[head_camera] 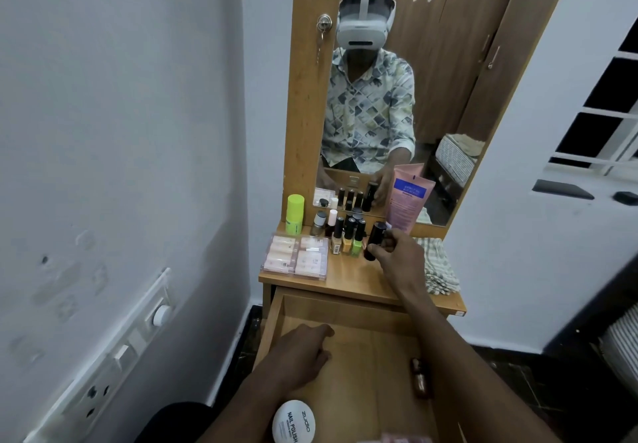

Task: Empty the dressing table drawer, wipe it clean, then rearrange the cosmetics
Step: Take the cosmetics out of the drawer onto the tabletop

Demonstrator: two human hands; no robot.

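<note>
- The right hand (397,256) grips a black tube (374,240), fingers and thumb curled round its body. It holds the tube just over the middle of the tabletop (359,283), right beside the cluster of nail polish bottles (348,235) toward the back edge.
- The left hand (303,349) lies palm down in the open drawer (373,359) near its left wall. Its fingers are loosely bent, and nothing shows in them.
- The drawer is not yet empty. A white tub (293,422) sits at its near edge and a small brown bottle (419,378) lies along its right wall.
- Also on the tabletop are a clear box (297,256) at the front left corner, a green bottle (295,213) at the back left and a pink tube (407,201) leaning at the back. A checked cloth (438,266) lies by the right edge.
- The main risk is that the black tube is tall and narrow. Set down tilted or too close, it could tip into the polish bottles — and they stand tightly enough that one may knock over the rest.
- The right forearm crosses above the drawer, so a quick pull back could sweep the pink tube or the cloth off the right edge.
- The brown bottle lies on its side — a bump to the drawer would likely roll it.
</note>
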